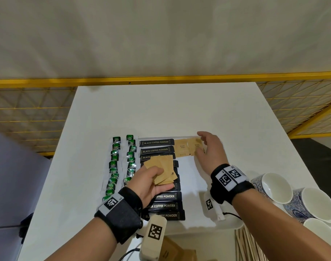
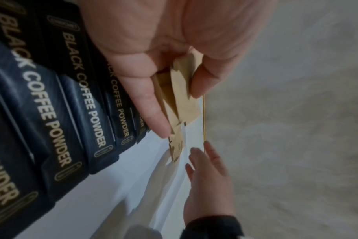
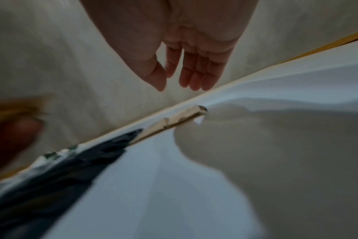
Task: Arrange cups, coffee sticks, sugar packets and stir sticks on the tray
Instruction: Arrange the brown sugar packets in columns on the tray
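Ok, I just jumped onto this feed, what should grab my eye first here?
The left hand holds a fan of brown sugar packets above the column of black coffee sticks on the white tray. The right hand, fingers relaxed, is at two sugar packets already laid at the tray's far end. Green sachets line the left side; cups wait at right.

The white tabletop (image 1: pixel 179 110) carries a clear tray (image 1: pixel 195 172) at its middle. Green packets (image 1: pixel 123 162) lie left of it; cups (image 1: pixel 293 196) and stir sticks (image 1: pixel 245 245) sit near right.
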A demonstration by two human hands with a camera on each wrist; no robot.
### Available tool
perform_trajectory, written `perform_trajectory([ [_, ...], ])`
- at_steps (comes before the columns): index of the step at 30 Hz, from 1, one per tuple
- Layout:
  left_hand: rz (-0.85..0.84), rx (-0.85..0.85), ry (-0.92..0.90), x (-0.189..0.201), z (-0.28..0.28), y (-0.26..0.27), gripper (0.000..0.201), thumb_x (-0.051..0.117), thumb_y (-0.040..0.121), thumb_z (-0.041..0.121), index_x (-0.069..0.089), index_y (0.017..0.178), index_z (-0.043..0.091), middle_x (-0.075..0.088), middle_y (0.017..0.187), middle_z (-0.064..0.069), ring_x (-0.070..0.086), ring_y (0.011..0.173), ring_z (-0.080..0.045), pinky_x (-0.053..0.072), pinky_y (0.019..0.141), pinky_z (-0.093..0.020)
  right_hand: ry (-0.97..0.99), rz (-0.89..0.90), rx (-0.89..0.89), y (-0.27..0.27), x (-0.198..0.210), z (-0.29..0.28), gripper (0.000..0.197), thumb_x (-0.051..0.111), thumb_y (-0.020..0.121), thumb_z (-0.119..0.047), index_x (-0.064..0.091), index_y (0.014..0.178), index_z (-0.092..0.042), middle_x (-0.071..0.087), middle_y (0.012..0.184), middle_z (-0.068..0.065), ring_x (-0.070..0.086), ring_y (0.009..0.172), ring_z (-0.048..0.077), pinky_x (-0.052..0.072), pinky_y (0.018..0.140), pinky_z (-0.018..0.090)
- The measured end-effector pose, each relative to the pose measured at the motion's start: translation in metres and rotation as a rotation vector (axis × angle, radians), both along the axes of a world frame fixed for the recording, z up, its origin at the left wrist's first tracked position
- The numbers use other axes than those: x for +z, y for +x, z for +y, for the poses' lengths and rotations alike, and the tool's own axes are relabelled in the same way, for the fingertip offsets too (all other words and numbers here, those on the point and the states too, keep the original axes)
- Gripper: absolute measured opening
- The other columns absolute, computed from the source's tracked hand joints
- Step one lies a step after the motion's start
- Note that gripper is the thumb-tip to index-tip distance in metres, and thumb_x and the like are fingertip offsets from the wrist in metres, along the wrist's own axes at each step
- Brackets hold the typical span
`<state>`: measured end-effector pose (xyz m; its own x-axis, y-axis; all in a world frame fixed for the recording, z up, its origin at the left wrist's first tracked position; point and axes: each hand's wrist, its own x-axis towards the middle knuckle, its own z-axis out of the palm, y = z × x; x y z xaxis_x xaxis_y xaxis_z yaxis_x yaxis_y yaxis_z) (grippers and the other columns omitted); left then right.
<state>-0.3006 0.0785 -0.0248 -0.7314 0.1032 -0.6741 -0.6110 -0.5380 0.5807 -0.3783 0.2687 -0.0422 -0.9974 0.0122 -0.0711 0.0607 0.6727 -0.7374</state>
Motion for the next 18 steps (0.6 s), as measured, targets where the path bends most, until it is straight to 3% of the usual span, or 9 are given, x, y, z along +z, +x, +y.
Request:
perform_trajectory([
  [2,0.050,-0.046,-0.021,-0.002,0.000,0.001,0.021,0.052,0.094,0.004,0.057,0.114,0.010,0.068,0.102,-0.014,0.067,0.088,-0.027,0.060,0.065,-0.038,-0.104,0.030,0.076,0.014,0.011,-0.008,0.031,0.058,0.091,-0.016,0.059,0.120,-0.023,0.059,0.113,-0.007,0.055,0.101,0.006,0.042,0.091,0.016],
  [6,0.102,-0.122,-0.094,-0.005,0.003,0.004,0.025,0.060,0.091,0.015,0.058,0.115,0.020,0.070,0.095,-0.004,0.068,0.081,-0.019,0.058,0.061,-0.033,-0.341,-0.147,0.189,0.046,0.024,-0.026,0.022,0.062,0.089,-0.030,0.065,0.111,-0.034,0.063,0.103,-0.010,0.056,0.093,-0.002,0.042,0.077,0.005],
  [10,0.122,-0.242,-0.174,-0.005,0.006,0.008,0.033,0.069,0.083,0.023,0.061,0.115,0.019,0.071,0.096,-0.002,0.068,0.078,-0.014,0.056,0.059,-0.030,-0.374,-0.192,0.221,0.059,0.018,-0.034,0.019,0.068,0.084,-0.034,0.068,0.103,-0.033,0.066,0.099,-0.009,0.060,0.091,0.006,0.049,0.083,0.021],
  [14,0.101,-0.264,-0.207,-0.005,0.004,0.013,0.039,0.072,0.079,0.027,0.061,0.113,0.014,0.071,0.084,-0.001,0.067,0.070,-0.013,0.055,0.054,-0.026,-0.475,-0.238,0.110,0.056,0.021,-0.032,0.010,0.069,0.085,-0.026,0.070,0.078,-0.019,0.056,0.062,-0.014,0.050,0.061,0.007,0.044,0.064,0.024],
  [16,0.101,-0.249,-0.185,-0.005,0.003,0.015,0.032,0.068,0.083,0.029,0.062,0.111,0.014,0.070,0.083,-0.002,0.067,0.068,-0.014,0.056,0.053,-0.026,-0.519,-0.272,0.019,0.053,0.024,-0.028,0.012,0.067,0.087,-0.024,0.070,0.077,-0.020,0.058,0.065,-0.010,0.051,0.062,0.007,0.044,0.059,0.022],
  [18,0.103,-0.223,-0.166,-0.004,0.002,0.016,0.024,0.062,0.089,0.029,0.062,0.109,0.015,0.070,0.081,-0.002,0.067,0.066,-0.014,0.056,0.052,-0.026,-0.576,-0.315,-0.030,0.052,0.027,-0.025,0.008,0.064,0.089,-0.018,0.072,0.087,-0.019,0.063,0.072,-0.003,0.054,0.061,0.007,0.045,0.052,0.020],
])
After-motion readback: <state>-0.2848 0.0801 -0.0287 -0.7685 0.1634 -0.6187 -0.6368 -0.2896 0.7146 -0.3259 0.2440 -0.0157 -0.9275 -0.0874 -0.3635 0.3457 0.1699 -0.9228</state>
